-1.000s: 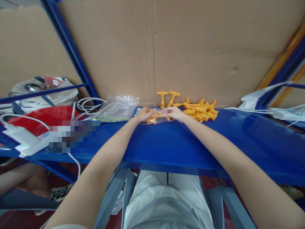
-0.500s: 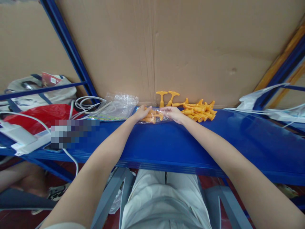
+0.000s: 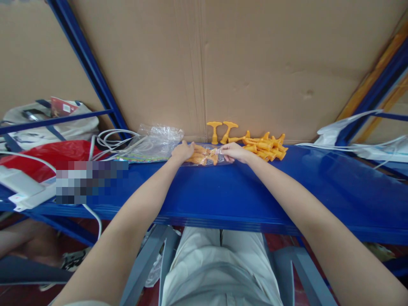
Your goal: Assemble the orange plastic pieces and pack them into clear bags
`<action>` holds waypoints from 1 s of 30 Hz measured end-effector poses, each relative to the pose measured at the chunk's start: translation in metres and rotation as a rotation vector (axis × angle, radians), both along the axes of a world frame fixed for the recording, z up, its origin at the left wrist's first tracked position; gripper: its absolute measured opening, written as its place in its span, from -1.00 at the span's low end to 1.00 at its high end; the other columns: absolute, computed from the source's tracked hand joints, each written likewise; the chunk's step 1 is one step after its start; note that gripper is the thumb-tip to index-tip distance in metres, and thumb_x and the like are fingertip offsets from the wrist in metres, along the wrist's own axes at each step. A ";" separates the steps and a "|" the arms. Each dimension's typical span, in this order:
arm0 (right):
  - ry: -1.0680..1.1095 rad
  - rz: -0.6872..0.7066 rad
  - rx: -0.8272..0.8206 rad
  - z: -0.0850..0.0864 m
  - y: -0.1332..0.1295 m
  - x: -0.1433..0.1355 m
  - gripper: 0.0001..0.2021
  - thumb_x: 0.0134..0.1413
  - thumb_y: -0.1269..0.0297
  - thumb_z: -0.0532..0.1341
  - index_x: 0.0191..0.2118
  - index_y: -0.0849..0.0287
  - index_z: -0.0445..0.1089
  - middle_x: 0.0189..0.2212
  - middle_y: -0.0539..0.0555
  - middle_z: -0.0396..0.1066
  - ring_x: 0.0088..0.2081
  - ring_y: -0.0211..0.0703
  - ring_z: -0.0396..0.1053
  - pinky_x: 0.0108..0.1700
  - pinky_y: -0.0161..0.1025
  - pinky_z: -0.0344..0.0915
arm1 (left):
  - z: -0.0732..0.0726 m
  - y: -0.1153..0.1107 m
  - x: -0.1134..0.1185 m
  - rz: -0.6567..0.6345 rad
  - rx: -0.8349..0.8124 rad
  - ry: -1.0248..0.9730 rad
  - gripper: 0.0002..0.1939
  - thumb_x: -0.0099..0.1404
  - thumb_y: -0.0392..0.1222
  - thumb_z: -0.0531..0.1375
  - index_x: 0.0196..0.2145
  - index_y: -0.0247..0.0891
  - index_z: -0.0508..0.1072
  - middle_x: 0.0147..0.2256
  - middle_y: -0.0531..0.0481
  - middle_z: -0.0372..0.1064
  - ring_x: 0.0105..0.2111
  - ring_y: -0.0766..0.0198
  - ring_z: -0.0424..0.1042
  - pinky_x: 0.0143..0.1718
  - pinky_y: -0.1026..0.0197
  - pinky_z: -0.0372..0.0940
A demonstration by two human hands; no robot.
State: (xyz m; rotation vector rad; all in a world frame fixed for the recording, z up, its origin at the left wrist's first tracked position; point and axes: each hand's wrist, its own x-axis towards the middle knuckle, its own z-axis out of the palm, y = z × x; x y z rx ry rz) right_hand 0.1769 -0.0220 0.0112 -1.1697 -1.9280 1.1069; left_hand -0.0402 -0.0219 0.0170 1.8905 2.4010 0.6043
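A clear plastic bag (image 3: 210,162) with several yellow-orange plastic toy hammers (image 3: 199,155) inside lies flat on the blue table. At its left end my left hand (image 3: 182,151) is closed on the plastic, its fingertips partly hidden. My right hand (image 3: 235,152) pinches the bag's other end between thumb and fingers. Just behind the bag, two hammers (image 3: 214,132) stand upright, heads up, near the cardboard. To the right of my right hand lies a loose pile of similar hammers (image 3: 266,146).
More clear plastic bags (image 3: 159,138) lie left of my left hand. White cables (image 3: 116,138), a red bag (image 3: 57,155) and a white power strip (image 3: 35,191) sit farther left. Cardboard (image 3: 255,63) walls off the table's back. Another person's leg (image 3: 28,242) shows at lower left.
My left hand has shifted slightly left and closed at the bag's end. My right hand now pinches the opposite end, and the bag looks stretched flatter over the hammers.
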 end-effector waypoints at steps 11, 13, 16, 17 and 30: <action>-0.011 0.047 0.077 -0.019 0.010 -0.010 -0.99 -0.10 0.41 0.37 -0.47 0.23 0.56 -0.55 -0.04 0.47 -0.50 -0.32 0.34 -0.39 -0.37 0.32 | 0.002 -0.002 0.000 0.000 0.045 0.063 -0.46 0.42 0.06 -0.11 0.08 -0.41 0.37 0.01 -0.42 0.45 0.04 -0.14 0.44 0.00 -0.01 0.30; -0.001 0.047 0.090 -0.021 0.014 -0.011 -0.96 -0.10 0.45 0.36 -0.43 0.22 0.58 -0.47 -0.03 0.52 -0.40 -0.26 0.42 -0.29 -0.33 0.36 | 0.003 -0.003 0.000 0.000 0.044 0.068 -0.46 0.42 0.05 -0.11 0.07 -0.40 0.38 0.01 -0.41 0.46 0.04 -0.14 0.44 0.00 -0.01 0.30; -0.001 0.042 0.111 -0.021 0.016 -0.009 -0.91 -0.06 0.49 0.32 -0.44 0.22 0.59 -0.42 0.00 0.56 -0.31 -0.21 0.47 -0.13 -0.27 0.38 | 0.004 -0.004 0.000 -0.004 0.045 0.081 -0.49 0.41 0.03 -0.07 0.06 -0.39 0.40 0.01 -0.39 0.45 0.03 -0.12 0.45 -0.01 0.01 0.31; 0.001 0.049 0.110 -0.021 0.016 -0.009 -0.90 -0.04 0.50 0.31 -0.44 0.22 0.59 -0.41 0.01 0.57 -0.28 -0.20 0.48 -0.08 -0.24 0.38 | 0.004 -0.004 -0.001 -0.005 0.048 0.085 -0.51 0.41 0.02 -0.06 0.06 -0.38 0.40 0.01 -0.38 0.45 0.03 -0.11 0.45 -0.01 0.02 0.32; -0.052 0.007 0.174 -0.005 0.012 -0.001 -0.86 0.00 0.55 0.27 -0.37 0.25 0.58 -0.33 0.09 0.59 -0.28 -0.17 0.52 -0.07 -0.19 0.42 | 0.003 -0.001 -0.007 -0.031 0.023 0.117 -0.61 0.38 -0.11 0.01 0.03 -0.30 0.46 0.02 -0.29 0.47 0.04 -0.05 0.46 -0.01 0.08 0.34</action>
